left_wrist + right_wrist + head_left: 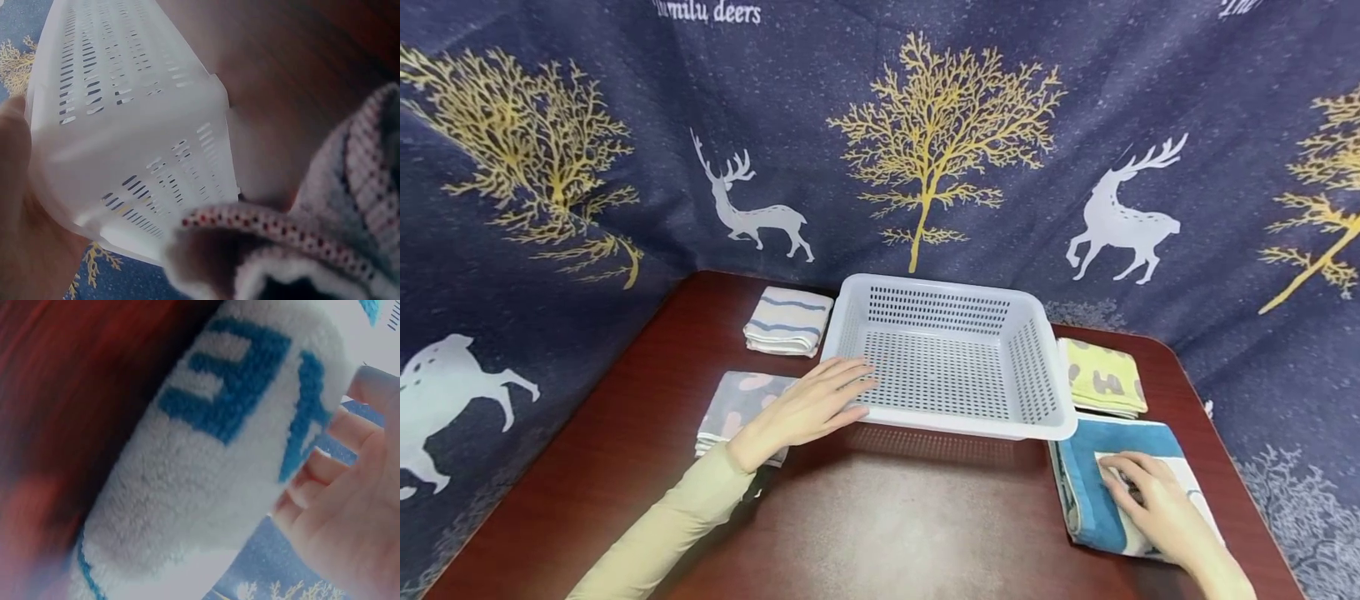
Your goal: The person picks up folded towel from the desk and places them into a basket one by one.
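Observation:
A white perforated plastic basket [955, 423] stands at the middle of the table. My left hand [820, 402] rests at its front left corner, fingers stretched over the rim. The left wrist view shows the basket's slotted side [119, 140] close up, with the hand at its edge. At the right, my right hand [1153, 504] lies on a folded blue and white towel [1086, 475], fingers loosely bent and touching its top. Blue lettering shows on the white towel face [187, 456] in the right wrist view; some fingertips are hidden behind the cloth.
A grey and pink folded towel [737, 404] lies under the left forearm. Behind it sits a white towel with blue stripes [788, 317], left of the basket. A yellow-green folded towel [1105, 375] lies right of the basket. A dark blue cloth backdrop [865, 217] hangs behind the table.

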`<control>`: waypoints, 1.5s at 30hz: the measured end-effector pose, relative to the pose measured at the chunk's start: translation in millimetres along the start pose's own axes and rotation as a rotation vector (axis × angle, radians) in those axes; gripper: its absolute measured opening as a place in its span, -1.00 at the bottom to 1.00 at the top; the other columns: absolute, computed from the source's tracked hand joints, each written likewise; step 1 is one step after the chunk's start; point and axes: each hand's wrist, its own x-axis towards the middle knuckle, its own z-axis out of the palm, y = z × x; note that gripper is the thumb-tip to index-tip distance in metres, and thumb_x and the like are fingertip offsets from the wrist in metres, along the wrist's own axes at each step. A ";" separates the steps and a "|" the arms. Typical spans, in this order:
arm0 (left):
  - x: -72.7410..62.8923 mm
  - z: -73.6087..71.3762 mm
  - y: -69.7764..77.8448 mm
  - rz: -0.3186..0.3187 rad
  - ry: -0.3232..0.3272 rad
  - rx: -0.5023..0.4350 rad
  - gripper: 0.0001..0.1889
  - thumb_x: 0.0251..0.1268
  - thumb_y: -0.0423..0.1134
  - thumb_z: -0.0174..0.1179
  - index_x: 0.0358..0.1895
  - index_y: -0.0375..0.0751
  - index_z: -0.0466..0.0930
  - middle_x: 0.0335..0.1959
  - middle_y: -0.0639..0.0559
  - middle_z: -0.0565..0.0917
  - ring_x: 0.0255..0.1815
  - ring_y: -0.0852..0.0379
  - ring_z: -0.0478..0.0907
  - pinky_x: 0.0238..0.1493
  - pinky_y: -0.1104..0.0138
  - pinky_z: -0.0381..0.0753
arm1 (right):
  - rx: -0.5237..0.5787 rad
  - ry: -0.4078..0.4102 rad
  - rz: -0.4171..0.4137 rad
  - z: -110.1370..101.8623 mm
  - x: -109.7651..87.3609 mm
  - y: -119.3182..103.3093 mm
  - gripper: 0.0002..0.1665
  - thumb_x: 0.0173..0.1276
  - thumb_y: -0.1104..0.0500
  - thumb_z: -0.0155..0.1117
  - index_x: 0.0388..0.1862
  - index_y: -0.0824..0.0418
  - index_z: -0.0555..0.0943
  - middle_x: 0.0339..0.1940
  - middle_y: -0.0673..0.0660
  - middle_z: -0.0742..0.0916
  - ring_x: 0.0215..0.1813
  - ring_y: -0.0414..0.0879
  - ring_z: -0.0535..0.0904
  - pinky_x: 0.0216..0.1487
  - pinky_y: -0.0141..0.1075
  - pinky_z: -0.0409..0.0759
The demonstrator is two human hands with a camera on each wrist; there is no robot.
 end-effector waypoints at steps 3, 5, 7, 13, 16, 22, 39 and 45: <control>0.6 1.9 -0.9 0.022 0.006 0.018 -0.34 0.50 0.24 -0.35 0.16 -0.19 0.55 0.23 -0.10 0.57 0.33 -0.05 0.41 0.38 0.07 0.32 | -0.058 -0.068 0.097 -8.8 -2.1 3.8 -0.76 0.22 0.26 0.34 -0.11 0.25 0.67 -0.10 0.31 0.66 -0.03 0.27 0.52 -0.07 0.04 0.46; 0.7 3.2 -1.4 0.032 0.008 0.033 -0.34 0.46 0.27 -0.29 0.13 -0.18 0.57 0.19 -0.09 0.59 0.31 -0.04 0.43 0.36 0.07 0.33 | -0.087 -0.116 0.162 -13.9 -3.7 7.6 -0.73 0.24 0.24 0.31 -0.08 0.30 0.65 -0.08 0.41 0.62 -0.02 0.39 0.48 -0.10 0.22 0.40; 0.6 3.4 -1.6 0.042 0.011 0.046 -0.36 0.43 0.29 -0.24 0.09 -0.16 0.59 0.14 -0.07 0.62 0.27 -0.03 0.45 0.34 0.07 0.35 | -0.100 -0.163 0.227 -18.5 -5.2 12.1 -0.66 0.27 0.18 0.29 -0.02 0.34 0.62 -0.03 0.49 0.58 0.01 0.47 0.41 -0.08 0.29 0.35; 0.6 2.9 -1.3 0.051 0.019 0.079 -0.44 0.39 0.25 -0.09 0.03 -0.13 0.63 0.04 -0.04 0.67 0.19 -0.01 0.49 0.32 0.11 0.37 | -0.085 -0.306 0.418 -27.2 -6.5 24.1 -0.33 0.41 -0.13 0.11 0.18 0.43 0.43 0.12 0.63 0.39 0.11 0.61 0.20 -0.07 0.43 0.26; 0.8 1.6 -1.1 0.049 0.020 0.079 -0.46 0.38 0.23 -0.06 0.03 -0.13 0.64 0.05 -0.03 0.67 0.18 0.00 0.49 0.32 0.11 0.36 | -0.062 -0.352 0.522 -29.5 -6.3 27.1 -0.20 0.43 -0.23 0.01 0.25 0.45 0.30 0.16 0.66 0.28 0.14 0.65 0.10 -0.08 0.40 0.21; 1.7 2.1 -1.6 0.063 0.043 0.070 -0.47 0.38 0.22 -0.04 -0.01 -0.16 0.65 0.01 -0.04 0.68 0.14 -0.03 0.51 0.29 0.09 0.39 | 0.008 -0.478 0.703 -35.0 -4.2 31.1 0.03 0.40 -0.37 -0.10 0.42 0.44 -0.01 0.21 0.72 0.11 0.17 0.73 0.02 -0.04 0.46 0.16; 0.4 2.8 -0.7 0.039 0.055 0.084 -0.53 0.37 0.19 0.00 -0.05 -0.11 0.66 -0.08 0.05 0.69 0.10 0.04 0.51 0.31 0.14 0.38 | 0.123 -0.609 0.670 -34.6 -2.9 49.2 0.19 0.41 -0.34 -0.10 0.34 0.72 -0.17 0.15 0.79 0.29 0.07 0.52 0.44 -0.05 0.12 0.50; -1.2 4.9 -1.1 0.041 0.074 0.080 -0.49 0.40 0.22 -0.06 -0.07 -0.12 0.66 -0.12 0.05 0.70 0.07 0.04 0.51 0.30 0.14 0.39 | 0.149 -0.617 0.654 -34.8 -2.3 47.1 0.13 0.44 -0.30 -0.07 0.34 0.70 -0.15 0.14 0.78 0.33 0.06 0.48 0.47 -0.06 0.10 0.51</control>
